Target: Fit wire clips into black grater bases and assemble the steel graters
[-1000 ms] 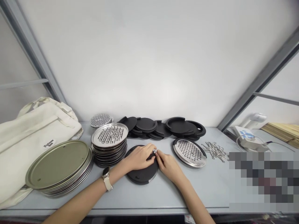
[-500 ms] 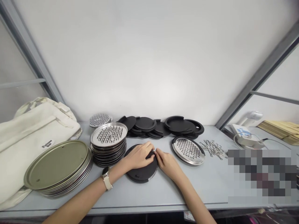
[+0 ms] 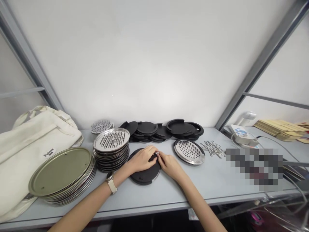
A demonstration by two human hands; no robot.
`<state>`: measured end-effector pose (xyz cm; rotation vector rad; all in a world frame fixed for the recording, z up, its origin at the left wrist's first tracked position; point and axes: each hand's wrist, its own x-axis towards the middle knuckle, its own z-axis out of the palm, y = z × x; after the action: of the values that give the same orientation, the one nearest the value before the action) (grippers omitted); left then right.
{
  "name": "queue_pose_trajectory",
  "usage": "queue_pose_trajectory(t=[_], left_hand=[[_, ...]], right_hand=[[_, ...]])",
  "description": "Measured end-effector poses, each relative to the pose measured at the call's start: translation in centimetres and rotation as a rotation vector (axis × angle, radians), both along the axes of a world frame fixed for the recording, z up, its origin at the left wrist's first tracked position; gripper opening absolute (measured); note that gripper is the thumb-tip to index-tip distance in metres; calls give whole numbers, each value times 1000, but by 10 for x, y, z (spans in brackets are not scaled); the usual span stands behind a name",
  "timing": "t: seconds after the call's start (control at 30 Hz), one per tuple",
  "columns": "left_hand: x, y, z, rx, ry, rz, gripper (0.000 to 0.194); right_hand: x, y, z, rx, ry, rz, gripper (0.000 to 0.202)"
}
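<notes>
Both your hands meet over the black round lid [image 3: 145,170] lying near the table's [image 3: 217,187] front edge: your left hand [image 3: 142,159] rests on it, your right hand [image 3: 170,165] pinches a small metal clip [image 3: 157,153]. Left stands a grater-disc stack [image 3: 111,149]; right lies one grater disc [image 3: 189,150].

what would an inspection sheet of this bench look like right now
surface: grey bench, bare at the front edge
job's things: black disc lying flat under both hands; small metal clip pinched at its far rim
clutter: stack of grater discs, stack of green trays, black disc pile, single grater disc, loose clips, cloth bag
hands: left hand resting on the disc; right hand at the clip
cables: cable from white device
surroundings: white wall, grey frame posts, flat cardboard at right
</notes>
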<state>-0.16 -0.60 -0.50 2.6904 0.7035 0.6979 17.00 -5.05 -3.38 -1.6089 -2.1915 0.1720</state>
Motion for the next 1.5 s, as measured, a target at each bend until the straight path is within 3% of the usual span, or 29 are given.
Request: queue_pose_trajectory(t=[0.23, 0.63, 1.5], left_hand=[[0, -3, 1, 29, -1, -13, 14], [-7, -11, 2, 41, 4, 10, 21], [-10, -12, -4, 82, 0, -61, 23]], right_hand=[[-1, -2, 1, 1, 9, -12, 23], [-5, -5, 3, -2, 246, 56, 31], [-6, -5, -4, 39, 118, 55, 28]])
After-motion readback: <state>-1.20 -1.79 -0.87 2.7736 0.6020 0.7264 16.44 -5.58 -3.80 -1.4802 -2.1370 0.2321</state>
